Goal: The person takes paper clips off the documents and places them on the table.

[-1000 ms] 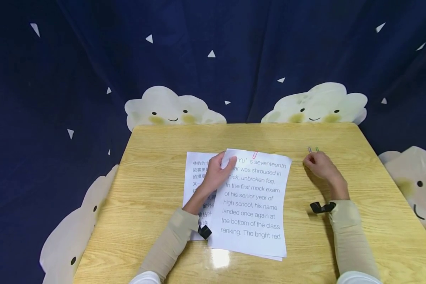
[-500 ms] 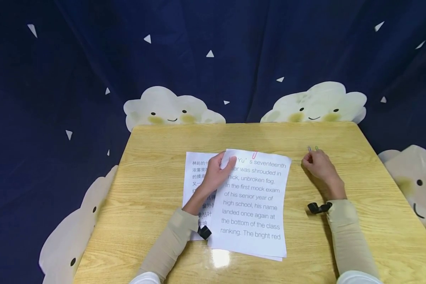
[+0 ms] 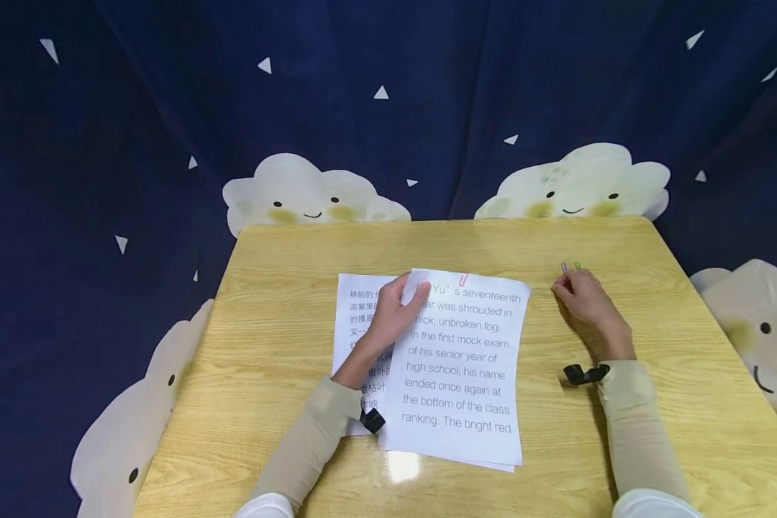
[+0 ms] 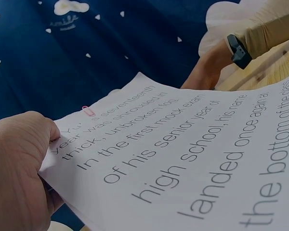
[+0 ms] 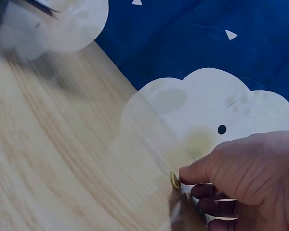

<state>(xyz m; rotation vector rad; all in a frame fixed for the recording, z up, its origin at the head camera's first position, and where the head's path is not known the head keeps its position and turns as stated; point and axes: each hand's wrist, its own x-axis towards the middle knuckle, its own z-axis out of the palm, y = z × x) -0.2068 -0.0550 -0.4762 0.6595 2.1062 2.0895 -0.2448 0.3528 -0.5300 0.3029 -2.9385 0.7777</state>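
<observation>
Little has changed over the last second: the right grip [image 3: 585, 301] stays at the upper right of the head view, near a purple clip [image 3: 564, 267] and a green clip [image 3: 578, 265], so the work seems to be at the clips rather than the paper. Its fingers are curled, and a yellow clip [image 5: 174, 181] shows at the thumb tip in the right wrist view; whether it is pinched, I cannot tell. At centre, the left grip [image 3: 391, 316] pinches the English sheets [image 3: 456, 367], a red clip [image 3: 463, 279] on their top edge, partly covering a Chinese sheet [image 3: 351, 309] on the tabletop [image 3: 265, 324]

Wooden table [image 3: 265, 324]; behind it, dark blue curtain [image 3: 326, 126] with white triangles [image 3: 380, 93], smiling clouds [image 3: 311, 191] (yellow-cheeked)
</observation>
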